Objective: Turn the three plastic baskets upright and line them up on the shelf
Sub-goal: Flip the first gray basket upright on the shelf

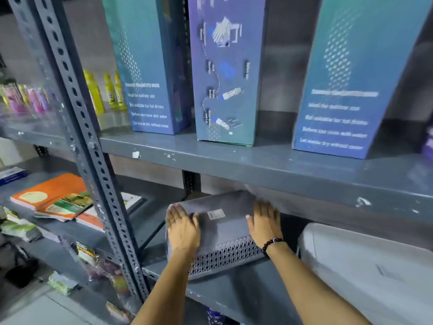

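Observation:
A dark grey plastic basket (pixel 222 231) lies upside down on the grey metal shelf (pixel 246 294), its flat base with a white sticker facing up and its perforated side toward me. My left hand (pixel 182 228) presses flat on the basket's left part. My right hand (pixel 264 224), with a bead bracelet at the wrist, rests flat on its right part. To the right a light grey basket (pixel 365 266) also lies upside down. A third basket is not visible.
The shelf above (pixel 257 163) hangs low over the baskets and carries three tall blue boxes (pixel 225 73). A perforated upright post (pixel 93 160) stands at the left. Orange booklets (pixel 54 195) and packets lie on the neighbouring rack.

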A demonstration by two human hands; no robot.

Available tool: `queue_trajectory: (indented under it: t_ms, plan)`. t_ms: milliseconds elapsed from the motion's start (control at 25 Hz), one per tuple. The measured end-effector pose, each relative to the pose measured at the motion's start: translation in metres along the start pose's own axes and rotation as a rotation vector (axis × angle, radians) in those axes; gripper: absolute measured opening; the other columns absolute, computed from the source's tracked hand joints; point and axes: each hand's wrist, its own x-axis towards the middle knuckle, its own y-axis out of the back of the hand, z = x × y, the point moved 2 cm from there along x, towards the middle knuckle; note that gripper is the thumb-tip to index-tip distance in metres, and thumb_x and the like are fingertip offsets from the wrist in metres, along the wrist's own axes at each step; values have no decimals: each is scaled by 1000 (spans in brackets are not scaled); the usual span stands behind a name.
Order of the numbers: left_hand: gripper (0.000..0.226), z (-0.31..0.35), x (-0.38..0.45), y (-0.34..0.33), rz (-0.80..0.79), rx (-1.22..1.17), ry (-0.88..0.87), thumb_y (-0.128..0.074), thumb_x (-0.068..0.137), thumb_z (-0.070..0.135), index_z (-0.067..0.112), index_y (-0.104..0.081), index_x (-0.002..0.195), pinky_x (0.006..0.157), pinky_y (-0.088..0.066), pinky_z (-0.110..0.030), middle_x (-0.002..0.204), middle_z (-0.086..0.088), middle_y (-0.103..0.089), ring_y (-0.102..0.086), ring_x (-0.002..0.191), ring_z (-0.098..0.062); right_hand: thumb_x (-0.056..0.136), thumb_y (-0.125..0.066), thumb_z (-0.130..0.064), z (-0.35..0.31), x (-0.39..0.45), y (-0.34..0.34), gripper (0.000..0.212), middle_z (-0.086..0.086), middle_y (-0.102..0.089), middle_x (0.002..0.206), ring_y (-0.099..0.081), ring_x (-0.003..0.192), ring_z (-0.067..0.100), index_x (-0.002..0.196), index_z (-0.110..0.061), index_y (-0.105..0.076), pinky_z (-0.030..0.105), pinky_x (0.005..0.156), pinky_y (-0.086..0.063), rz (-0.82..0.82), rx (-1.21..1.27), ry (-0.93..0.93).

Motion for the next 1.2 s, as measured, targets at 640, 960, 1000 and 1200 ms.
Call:
queue_trajectory:
  t_ms: [640, 960, 1000, 1200]
  plan:
    - [54, -5, 52, 47, 128, -1078, 303, -29, 99, 44, 10, -39, 139, 110, -30, -41, 147, -16, -42, -40, 135, -33, 95, -33, -48, 8, 25, 31, 60, 22, -57, 130, -55, 116, 36, 123, -3, -59, 41, 98, -42, 346, 1196, -1047]
    - [59, -84, 22, 20, -362, -1344, 429, -35, 88, 64, 16, -65, 105, 92, -50, -45, 87, -14, -74, -55, 72, -21, 82, -42, -65, 5, -96, 21, 80, 3, -22, 158, -19, 146, 23, 148, -21, -26, 47, 120, -13, 204, 1585, -1166]
    - [61, -88, 16, 19, -414, -1312, 447, -37, 90, 61, 12, -61, 120, 103, -43, -48, 117, -24, -65, -60, 83, -25, 80, -45, -65, 6, -103, 17, 82, 2, -24, 157, -20, 146, 22, 148, -22, -28, 47, 120, -15, 137, 1579, -1151]
    - [53, -101, 18, 14, -433, -1104, 491, -38, 98, 39, -3, -52, 127, 75, -51, -30, 97, -22, -72, -69, 89, -27, 96, -38, -38, 13, -119, 14, 52, 10, -51, 138, -48, 127, 27, 140, -11, -44, 35, 96, -39, -13, 1491, -1213]
